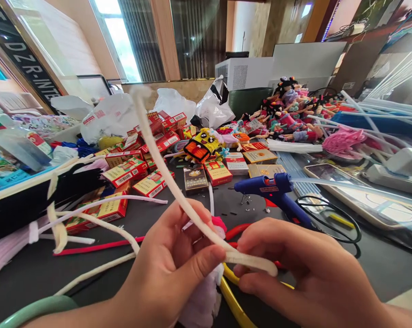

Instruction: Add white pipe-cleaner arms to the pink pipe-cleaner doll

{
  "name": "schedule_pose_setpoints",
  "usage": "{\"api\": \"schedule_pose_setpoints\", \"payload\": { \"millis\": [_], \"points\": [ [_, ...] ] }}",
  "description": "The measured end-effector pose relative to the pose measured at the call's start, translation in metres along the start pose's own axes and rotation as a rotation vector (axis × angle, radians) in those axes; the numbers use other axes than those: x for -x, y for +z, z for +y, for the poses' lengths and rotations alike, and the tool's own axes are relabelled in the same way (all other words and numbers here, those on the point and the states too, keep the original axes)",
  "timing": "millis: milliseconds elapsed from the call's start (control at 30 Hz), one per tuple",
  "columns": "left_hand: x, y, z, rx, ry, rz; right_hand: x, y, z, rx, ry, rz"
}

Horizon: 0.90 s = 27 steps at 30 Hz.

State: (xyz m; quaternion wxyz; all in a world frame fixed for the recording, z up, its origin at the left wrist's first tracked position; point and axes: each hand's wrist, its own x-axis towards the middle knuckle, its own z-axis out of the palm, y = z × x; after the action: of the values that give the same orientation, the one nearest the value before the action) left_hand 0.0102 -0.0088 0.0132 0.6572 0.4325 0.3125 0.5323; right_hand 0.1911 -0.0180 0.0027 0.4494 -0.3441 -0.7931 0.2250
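Note:
A thick cream pipe cleaner [168, 177] runs between my two hands, its long end rising up and to the left. Its lower end is bent back in a narrow loop. My left hand [172, 259] is closed on it, with the thumb pressing near the bend. Around the loop curl the fingers of my right hand [295, 269], pinching it from the right. Below my hands lie a pale fuzzy piece [202, 296] and a curved yellow handle [235, 303], both partly hidden. Red parts show behind my fingers.
A blue glue gun [267, 187] with a black cord lies beyond my right hand. Several red and yellow small boxes [124, 171] and a yellow-orange fuzzy figure [202, 145] sit ahead. Loose pipe cleaners [100, 223] spread at left; a phone [356, 196] is at right.

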Motion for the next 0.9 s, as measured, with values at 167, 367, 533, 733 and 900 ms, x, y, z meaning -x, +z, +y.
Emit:
{"api": "schedule_pose_setpoints", "payload": {
  "millis": [167, 367, 533, 733, 900],
  "points": [
    [-0.001, -0.004, 0.002, -0.024, -0.028, 0.002, 0.008, 0.003, 0.000, 0.216, -0.039, 0.151],
    [-0.004, -0.009, 0.003, -0.030, -0.003, -0.054, 0.013, 0.004, 0.000, 0.297, -0.094, 0.106],
    [-0.002, -0.009, 0.000, -0.002, 0.025, -0.053, 0.016, 0.004, -0.001, 0.231, -0.091, 0.087],
    [0.000, -0.007, -0.001, -0.018, 0.028, 0.009, 0.017, 0.001, 0.000, 0.370, -0.051, 0.023],
    [-0.001, -0.009, 0.002, -0.050, 0.007, -0.058, 0.018, -0.002, 0.001, 0.307, -0.034, 0.012]
  ]
}}
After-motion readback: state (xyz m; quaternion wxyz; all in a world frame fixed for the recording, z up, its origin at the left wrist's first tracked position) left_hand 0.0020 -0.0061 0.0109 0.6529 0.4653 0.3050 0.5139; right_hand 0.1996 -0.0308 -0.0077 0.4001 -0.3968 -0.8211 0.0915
